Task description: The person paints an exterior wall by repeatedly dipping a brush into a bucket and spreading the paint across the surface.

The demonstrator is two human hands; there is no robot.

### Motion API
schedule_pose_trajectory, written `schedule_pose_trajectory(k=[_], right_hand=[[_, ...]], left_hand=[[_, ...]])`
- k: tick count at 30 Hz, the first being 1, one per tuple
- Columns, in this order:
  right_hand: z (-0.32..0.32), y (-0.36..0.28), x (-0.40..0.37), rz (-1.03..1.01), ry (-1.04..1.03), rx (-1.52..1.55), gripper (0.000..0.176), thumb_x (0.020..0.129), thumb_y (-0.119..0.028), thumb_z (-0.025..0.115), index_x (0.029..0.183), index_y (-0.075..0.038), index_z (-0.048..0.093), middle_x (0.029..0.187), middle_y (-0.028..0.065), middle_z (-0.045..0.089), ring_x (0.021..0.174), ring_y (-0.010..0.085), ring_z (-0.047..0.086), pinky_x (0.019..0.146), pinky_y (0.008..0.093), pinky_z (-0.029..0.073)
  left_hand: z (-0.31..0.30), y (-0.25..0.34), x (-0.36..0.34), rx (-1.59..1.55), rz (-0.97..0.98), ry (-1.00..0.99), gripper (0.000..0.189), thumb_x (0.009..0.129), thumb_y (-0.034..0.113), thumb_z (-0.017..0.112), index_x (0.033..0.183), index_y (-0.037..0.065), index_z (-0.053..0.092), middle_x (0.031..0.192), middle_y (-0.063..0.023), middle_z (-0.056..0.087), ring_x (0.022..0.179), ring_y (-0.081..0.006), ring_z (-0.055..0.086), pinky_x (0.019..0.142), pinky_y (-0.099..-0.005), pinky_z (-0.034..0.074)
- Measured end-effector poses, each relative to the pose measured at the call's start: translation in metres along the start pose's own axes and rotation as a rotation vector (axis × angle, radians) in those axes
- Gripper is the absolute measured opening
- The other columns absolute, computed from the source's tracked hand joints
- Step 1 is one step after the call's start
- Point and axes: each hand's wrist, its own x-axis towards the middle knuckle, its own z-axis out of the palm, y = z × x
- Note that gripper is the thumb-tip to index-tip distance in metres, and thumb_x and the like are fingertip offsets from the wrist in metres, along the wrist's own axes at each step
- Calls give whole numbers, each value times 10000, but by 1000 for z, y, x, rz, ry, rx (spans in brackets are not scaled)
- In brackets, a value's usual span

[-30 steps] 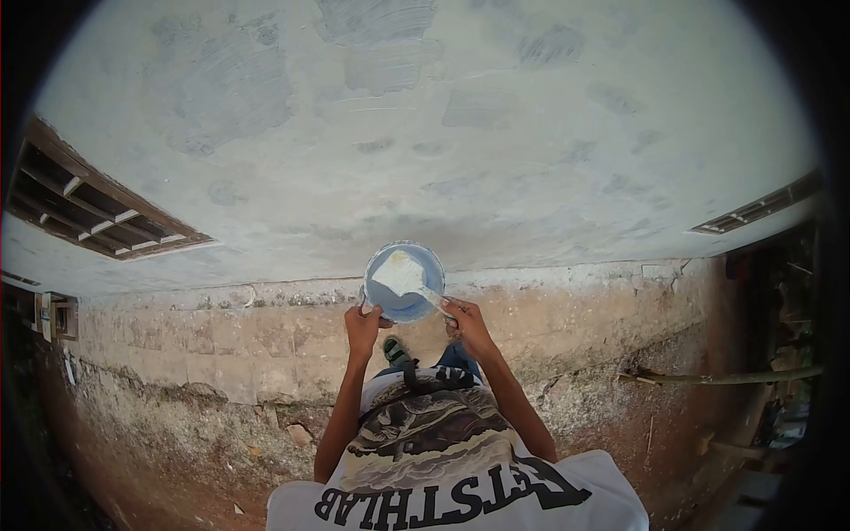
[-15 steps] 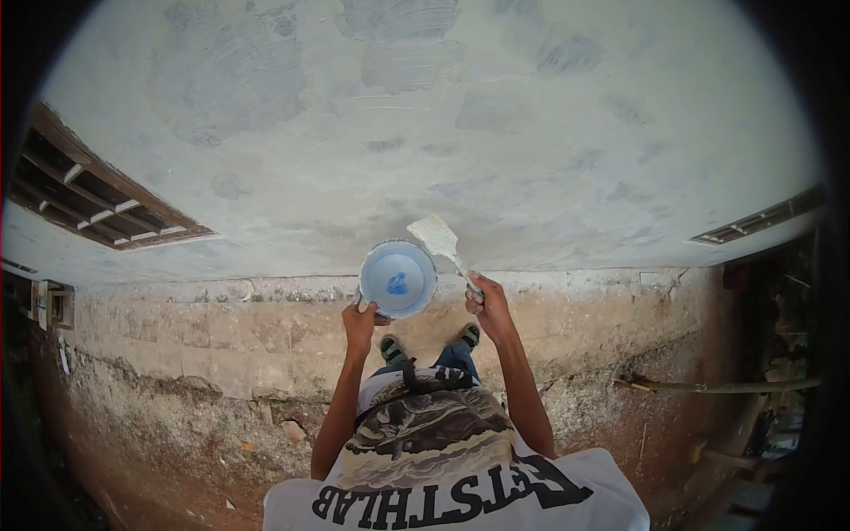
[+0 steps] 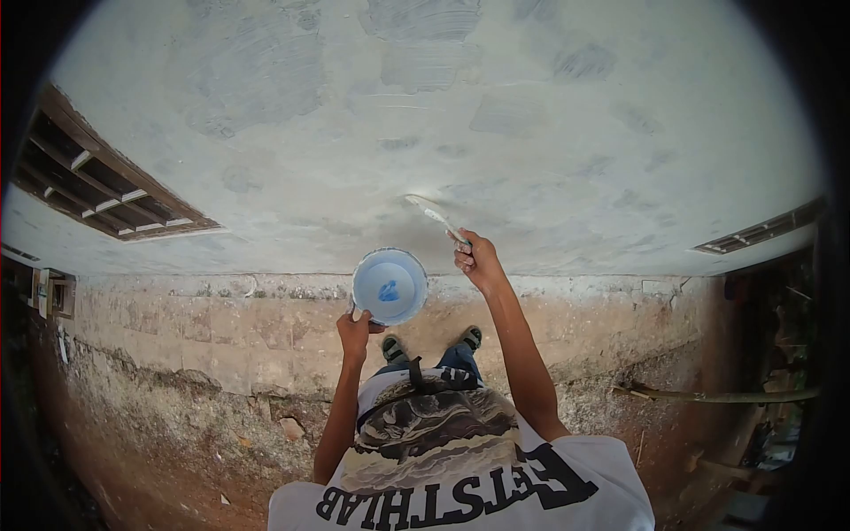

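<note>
My left hand (image 3: 356,331) grips the near rim of a round light-blue bowl (image 3: 406,305), with a brighter blue patch at its bottom. To its right my right hand (image 3: 476,257) is closed round the handle of a putty knife (image 3: 434,213). White paste coats the knife, and its blade, seen nearly edge-on, lies at the wall surface. The pale wall (image 3: 310,203) carries grey smoothed patches. Whitish smears mark the fingers of my right hand.
A barred window (image 3: 106,181) is at the left, another (image 3: 757,228) at the right. Below the wall runs a stained ledge (image 3: 221,332) where my sandalled feet stand. A long pole (image 3: 726,396) lies at the right.
My right hand has moved up toward the wall and the knife has turned from flat view to edge-on against it. The bowl has shifted slightly left and down.
</note>
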Motion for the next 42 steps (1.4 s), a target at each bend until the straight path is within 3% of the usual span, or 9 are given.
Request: schedule_pose_trajectory(k=[6,8,12,18,22,31,37,40,42], right_hand=[[18,-73,-6,104,-26,197,267,937,-165,437,986,66,561,533,-71,318,391,41,268,373,217,215],[25,-86,-38,-21,27,108,260,943,-163,444,999,65,554,515,-86,319,364,29,244,353,203,201],[26,-64,-67,-49,55,9,272,940,-178,446,1018,55,563,513,-89,316,360,28,243,350,204,203],[26,-16,-11,95,34,33,268,926,-175,448,985,58,566,508,-83,319,367,43,239,372,222,205],[34,-44,15,73,58,46,277,918,-177,449,955,70,568,505,-78,306,368,50,227,379,226,207],[33,-66,-103,-23,65,-79,298,921,-207,461,1029,37,593,504,-74,308,358,39,220,370,222,197],[24,15,-101,129,39,-604,275,920,-219,500,983,26,607,533,-40,361,421,67,303,403,251,233],[12,76,-71,-123,-121,-1053,285,904,-232,531,957,37,607,577,47,522,490,155,503,460,316,377],[12,112,-55,-548,-34,-1535,281,889,-238,546,922,34,605,691,166,630,658,283,646,597,391,489]], left_hand=[[-9,4,-9,-40,28,52,305,845,16,558,1022,-213,464,695,-211,634,532,-284,661,499,-339,582],[-12,6,-12,-26,35,63,310,847,16,558,1027,-216,461,685,-210,635,532,-281,661,497,-339,582],[-11,8,-16,-38,64,87,300,854,21,559,1015,-215,466,667,-218,635,532,-279,660,495,-339,580],[-14,8,-14,-3,44,83,272,861,28,556,957,-208,461,718,-239,634,539,-310,665,520,-362,602],[-16,6,-13,32,59,58,240,863,31,557,910,-191,482,699,-244,632,541,-316,665,514,-365,598],[-11,13,-15,54,47,61,217,863,30,545,875,-184,509,687,-251,633,546,-316,667,514,-353,592],[-2,28,-19,50,72,55,247,839,28,575,889,-207,519,640,-234,637,537,-268,665,495,-334,572],[-1,31,-20,117,104,17,237,834,28,569,884,-199,521,686,-234,644,559,-285,673,516,-329,578],[1,34,-22,192,102,16,229,835,30,575,881,-189,526,674,-225,645,559,-277,674,505,-318,566]])
